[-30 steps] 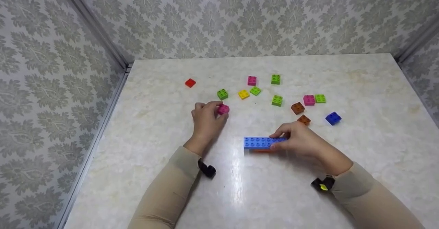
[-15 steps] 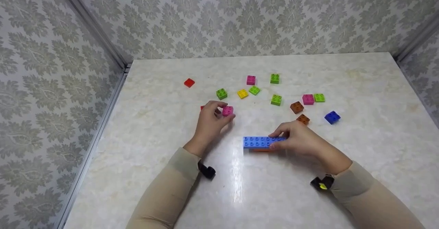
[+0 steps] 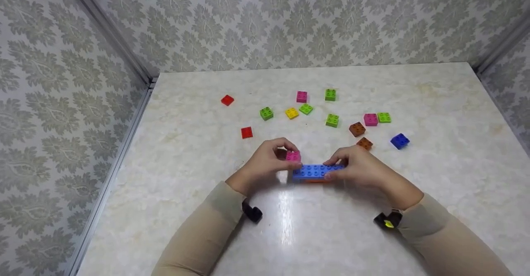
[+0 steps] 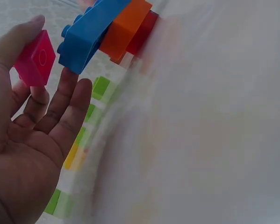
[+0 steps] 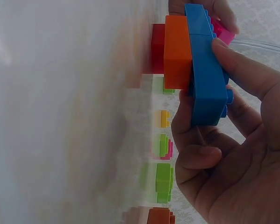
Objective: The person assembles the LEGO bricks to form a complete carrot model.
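A pink toy brick (image 3: 293, 156) is pinched between thumb and fingers of my left hand (image 3: 271, 162), just above the left end of a blue brick row (image 3: 310, 171). In the left wrist view, a small gap shows between the pink brick (image 4: 37, 59) and the blue studs. My right hand (image 3: 364, 168) grips the right end of the blue row. Under the blue row (image 5: 207, 74), the right wrist view shows an orange brick (image 5: 177, 51) and, below that, a red brick (image 5: 158, 49) at the tabletop. The blue row overhangs the orange brick.
Loose bricks lie farther back on the table (image 3: 186, 152): a red one (image 3: 246, 132) left of my left hand, a yellow one (image 3: 292, 113), several green ones (image 3: 266, 113), brown ones (image 3: 357, 129) and a dark blue one (image 3: 400, 141). A patterned wall (image 3: 265, 23) stands behind.
My left hand has carried the pink brick right and toward me, up to the blue row. A red flat brick it had covered now shows. My right hand has stayed in place.
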`<action>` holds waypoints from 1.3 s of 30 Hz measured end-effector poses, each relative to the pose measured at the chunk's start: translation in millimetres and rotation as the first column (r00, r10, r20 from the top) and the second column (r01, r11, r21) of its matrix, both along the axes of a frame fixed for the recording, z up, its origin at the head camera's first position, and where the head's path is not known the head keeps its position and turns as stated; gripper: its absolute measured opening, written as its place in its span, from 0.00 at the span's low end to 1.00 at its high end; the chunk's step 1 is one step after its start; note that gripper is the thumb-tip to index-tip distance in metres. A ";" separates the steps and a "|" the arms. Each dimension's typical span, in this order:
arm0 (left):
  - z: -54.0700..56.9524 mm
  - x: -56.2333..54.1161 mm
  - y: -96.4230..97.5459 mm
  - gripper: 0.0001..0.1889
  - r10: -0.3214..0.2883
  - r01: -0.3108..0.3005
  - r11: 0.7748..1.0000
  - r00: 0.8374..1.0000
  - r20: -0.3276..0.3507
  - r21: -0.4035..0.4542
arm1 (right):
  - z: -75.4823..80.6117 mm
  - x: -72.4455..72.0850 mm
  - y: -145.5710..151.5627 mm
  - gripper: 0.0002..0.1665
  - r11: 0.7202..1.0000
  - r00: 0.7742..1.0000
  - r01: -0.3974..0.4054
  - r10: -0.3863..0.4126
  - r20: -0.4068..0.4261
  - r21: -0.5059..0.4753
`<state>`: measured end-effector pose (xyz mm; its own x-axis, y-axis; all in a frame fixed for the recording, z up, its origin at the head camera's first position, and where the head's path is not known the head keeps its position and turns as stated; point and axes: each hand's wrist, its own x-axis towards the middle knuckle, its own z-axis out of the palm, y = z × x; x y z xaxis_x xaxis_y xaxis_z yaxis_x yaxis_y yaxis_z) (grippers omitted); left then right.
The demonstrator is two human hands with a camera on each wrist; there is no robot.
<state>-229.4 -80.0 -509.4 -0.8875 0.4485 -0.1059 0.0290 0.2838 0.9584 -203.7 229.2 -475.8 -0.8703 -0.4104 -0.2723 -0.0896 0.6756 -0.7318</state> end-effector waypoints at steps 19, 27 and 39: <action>2.7 9.3 6.7 0.17 -0.152 0.145 0.988 0.977 -0.150 -0.057 | -0.8 0.9 -0.2 0.19 0.999 0.999 -0.022 0.020 -0.048 -0.044; 4.7 12.0 10.3 0.17 -0.186 0.176 0.982 0.966 -0.182 -0.070 | 0.0 1.1 -0.7 0.19 0.999 0.999 -0.021 0.018 -0.044 -0.049; 10.3 20.1 15.2 0.17 -0.135 0.125 0.989 0.983 -0.123 -0.083 | -1.2 -0.2 -0.7 0.19 0.998 0.998 -0.038 0.035 -0.051 -0.051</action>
<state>-209.3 -64.8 -499.1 -0.8305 0.5561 -0.0331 0.1910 0.3400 0.9208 -203.9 228.6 -477.0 -0.8666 -0.4544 -0.2063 -0.1509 0.6327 -0.7595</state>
